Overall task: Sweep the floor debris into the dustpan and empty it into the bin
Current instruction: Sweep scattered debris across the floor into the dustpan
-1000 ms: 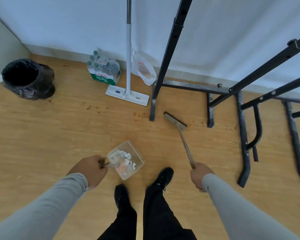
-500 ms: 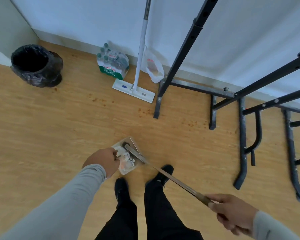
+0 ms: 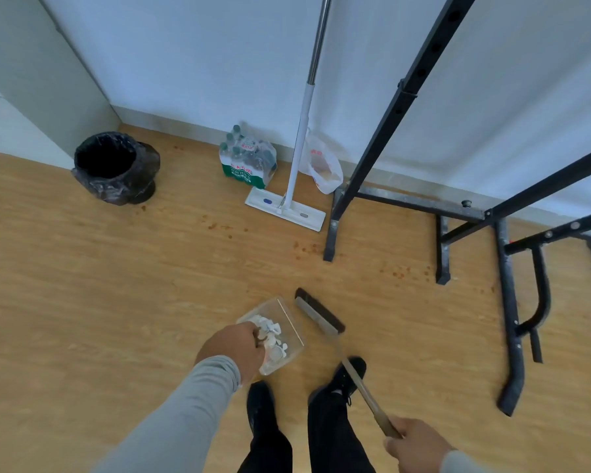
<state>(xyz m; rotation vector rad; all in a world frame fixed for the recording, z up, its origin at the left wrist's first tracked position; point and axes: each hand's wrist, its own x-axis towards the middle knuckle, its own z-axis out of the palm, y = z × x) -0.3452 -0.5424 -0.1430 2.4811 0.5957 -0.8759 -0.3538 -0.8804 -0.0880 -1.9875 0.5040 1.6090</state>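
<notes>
Dustpan loaded with white scraps, gripped in left hand above floor. Right hand clenches brush handle — brush head just swung off pan, probably sweeping done. Bin well apart — carry next.

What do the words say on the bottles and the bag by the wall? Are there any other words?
Pack of bottles: red print on top and white print on its green band, too blurred to read.
Plastic bag: red marks, too blurred to read.
Mop head: two small ovals, no readable text.
Nothing else shows writing.
</notes>
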